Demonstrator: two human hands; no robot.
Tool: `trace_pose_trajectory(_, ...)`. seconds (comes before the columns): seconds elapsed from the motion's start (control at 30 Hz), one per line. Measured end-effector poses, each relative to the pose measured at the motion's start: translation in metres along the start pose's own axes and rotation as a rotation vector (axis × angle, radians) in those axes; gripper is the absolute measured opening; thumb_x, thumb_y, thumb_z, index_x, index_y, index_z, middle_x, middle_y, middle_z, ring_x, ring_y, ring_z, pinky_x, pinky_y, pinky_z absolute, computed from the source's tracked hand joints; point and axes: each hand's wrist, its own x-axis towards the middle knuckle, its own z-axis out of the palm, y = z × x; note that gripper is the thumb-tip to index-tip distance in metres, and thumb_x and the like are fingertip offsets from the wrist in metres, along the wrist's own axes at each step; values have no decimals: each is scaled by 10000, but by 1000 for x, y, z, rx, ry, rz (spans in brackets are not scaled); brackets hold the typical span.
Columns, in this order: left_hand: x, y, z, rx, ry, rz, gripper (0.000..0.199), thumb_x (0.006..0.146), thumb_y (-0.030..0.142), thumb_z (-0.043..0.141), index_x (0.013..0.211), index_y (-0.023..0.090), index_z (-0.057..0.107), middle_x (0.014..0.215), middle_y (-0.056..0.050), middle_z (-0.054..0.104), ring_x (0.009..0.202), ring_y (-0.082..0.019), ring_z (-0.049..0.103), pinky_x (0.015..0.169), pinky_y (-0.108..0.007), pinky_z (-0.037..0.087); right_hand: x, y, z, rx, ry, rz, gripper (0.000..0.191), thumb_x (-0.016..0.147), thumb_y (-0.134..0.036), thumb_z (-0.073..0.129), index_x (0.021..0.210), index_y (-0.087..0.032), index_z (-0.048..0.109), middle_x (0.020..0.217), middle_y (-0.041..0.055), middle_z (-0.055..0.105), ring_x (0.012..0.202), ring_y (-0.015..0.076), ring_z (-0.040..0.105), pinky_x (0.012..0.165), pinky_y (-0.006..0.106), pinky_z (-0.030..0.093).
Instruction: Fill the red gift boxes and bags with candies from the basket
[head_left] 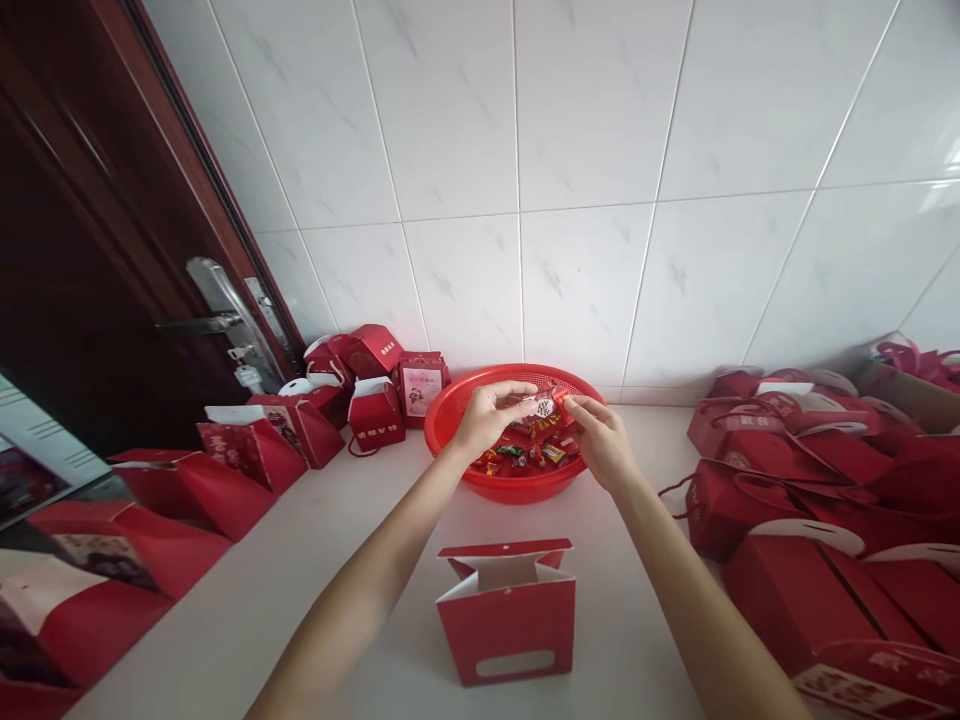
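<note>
Above a red plastic basket (517,489) of wrapped candies (525,455), my left hand (491,412) and my right hand (600,435) hold a red wrapped candy (545,406) with a pale patterned label between them. My left fingers are closed on its left side. The right thumb and fingertips pinch its right end. Nearer to me, between my forearms, a red paper box (510,625) stands upright on the white table (390,600), its top open and an oval window low on its front.
Red gift boxes (202,490) line the table's left edge, with more (375,410) by the wall. Many red boxes (810,590) crowd the right side. Behind is a white tiled wall (585,290); a dark door (97,200) with keys in its lock is at left.
</note>
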Motion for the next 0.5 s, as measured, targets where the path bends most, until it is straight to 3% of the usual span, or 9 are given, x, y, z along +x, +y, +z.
trace_pose_trajectory(0.1, 1, 1, -1, 21, -37, -6, 453, 691, 437, 825, 1025, 141, 744, 1039, -87, 772, 917, -226, 715, 868, -371, 571, 0, 0, -1, 6, -2, 4, 386, 521, -497, 937, 692, -209, 745, 724, 23, 715, 684, 181, 620, 642, 312, 503)
trace_pose_trajectory(0.2, 5, 0, -6, 55, -39, 16, 408, 755, 419, 773, 1063, 154, 734, 1095, -90, 767, 1014, -243, 705, 913, -362, 553, 0, 0, -2, 22, 4, 7, 377, 527, -484, 940, 683, -209, 735, 709, 21, 707, 673, 180, 616, 636, 316, 504)
trace_pose_trajectory(0.3, 13, -8, -15, 194, 24, -3, 360, 917, 442, 581, 1141, 190, 707, 1207, -95, 738, 1132, -244, 669, 969, -352, 525, 1, 0, -4, 52, 24, -6, 380, 517, -482, 945, 680, -219, 725, 743, 17, 712, 722, 189, 630, 663, 319, 519)
trace_pose_trajectory(0.37, 18, -16, -20, 302, 11, -52, 367, 977, 413, 455, 1128, 201, 714, 1199, -99, 740, 1113, -237, 673, 952, -348, 526, 3, 1, -5, 73, 43, -18, 385, 505, -481, 950, 671, -225, 714, 763, 9, 712, 761, 192, 637, 679, 318, 524)
trace_pose_trajectory(0.43, 23, -23, -22, 387, -99, -107, 310, 940, 361, 500, 999, 196, 756, 1074, -95, 773, 1007, -236, 703, 877, -330, 543, 4, 2, -7, 88, 59, -24, 383, 505, -472, 951, 677, -230, 711, 769, 4, 711, 781, 196, 641, 679, 321, 524)
trace_pose_trajectory(0.5, 26, -28, -19, 481, -284, -156, 147, 796, 302, 677, 836, 207, 781, 918, -62, 789, 875, -225, 719, 785, -291, 546, 5, 2, -7, 95, 68, -26, 371, 516, -459, 948, 687, -228, 713, 772, 7, 713, 783, 201, 642, 674, 328, 520)
